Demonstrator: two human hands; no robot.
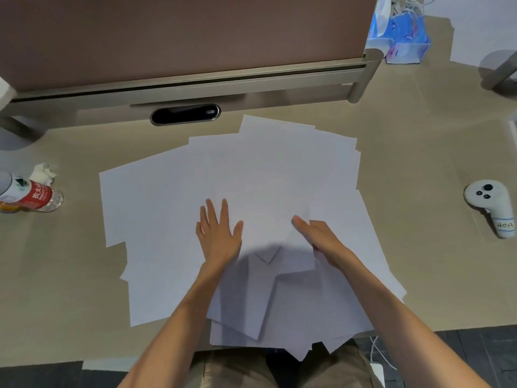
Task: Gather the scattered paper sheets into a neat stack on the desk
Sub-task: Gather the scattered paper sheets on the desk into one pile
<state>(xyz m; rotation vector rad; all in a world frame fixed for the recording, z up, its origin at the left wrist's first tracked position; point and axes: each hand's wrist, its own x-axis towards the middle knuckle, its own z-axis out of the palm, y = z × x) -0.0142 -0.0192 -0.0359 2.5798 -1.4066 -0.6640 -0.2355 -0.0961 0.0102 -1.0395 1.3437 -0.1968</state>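
Many white paper sheets (167,219), loose and overlapping at all angles, spread over the middle of the worktop (419,152); several corners overhanging the near edge. No squared stack yet; gathering judged barely begun.

Left hand (219,233): laid flat on the sheets near the centre, fingers (215,211) straight and spread, grasping nothing. Right hand (321,236): set on its edge just beside, fingers extended against a slightly lifted sheet, released, not curled round anything visible.

Step in hand, by judgement: sweeping the spread inward. Best done by pressing lightly with flat palms, pulling the overhanging sheets back first to avoid a slide to the floor, drawing the outliers at far left and far right toward the centre, then lifting the bundle and tapping two edges on the worktop to square it. Thin paper likely to buckle under a hard push.

Containers: plastic bottle (30,194) with red label, lying on its side at the left edge, contents not discernible; crumpled tissue (43,172) just behind it. Blue-and-white box (405,49) at the far right, something white and plastic bulging from its top, not identifiable. White handheld controller (489,205) well right of the sheets.
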